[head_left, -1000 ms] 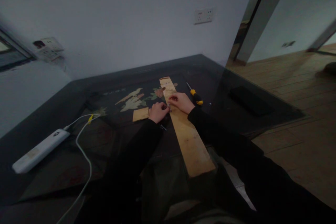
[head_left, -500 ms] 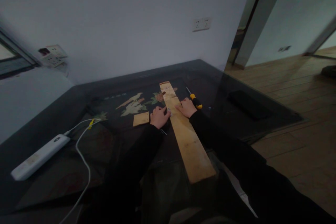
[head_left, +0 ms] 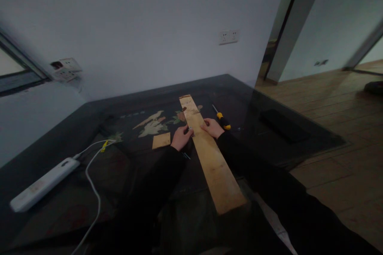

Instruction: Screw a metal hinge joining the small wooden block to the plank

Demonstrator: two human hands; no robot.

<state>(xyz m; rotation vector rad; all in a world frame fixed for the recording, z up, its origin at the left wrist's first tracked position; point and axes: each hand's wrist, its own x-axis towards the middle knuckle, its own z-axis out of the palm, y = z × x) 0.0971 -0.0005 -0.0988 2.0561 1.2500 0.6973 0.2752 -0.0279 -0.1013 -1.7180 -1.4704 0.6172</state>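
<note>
A long, narrow wooden board (head_left: 214, 163) lies lengthwise before me, its near end jutting toward my body past the table edge. At its left edge, my left hand (head_left: 181, 138) pinches a small shiny piece (head_left: 190, 128), metallic in look but too small to name. My right hand (head_left: 213, 128) grips the board's right edge, thumb on top. Just beyond that hand rests a yellow-and-black screwdriver (head_left: 223, 119), its shaft pointing away. A small square wooden piece (head_left: 161, 140) lies left of my left hand. Thin metal pieces (head_left: 186, 155), possibly screws, lie beneath my left wrist.
The dark table (head_left: 125, 175) has a bird-and-flower picture on its top. A white power strip (head_left: 44, 183) with a white cable (head_left: 97, 195) occupies the left side. A dark flat object (head_left: 283, 125) lies at the right. Behind stands a wall with a socket (head_left: 229, 37).
My head view has tilted slightly up, so the table sits lower. The fingers of my left hand have drawn together at the board's edge. My right hand's fingers have shifted along the right edge.
</note>
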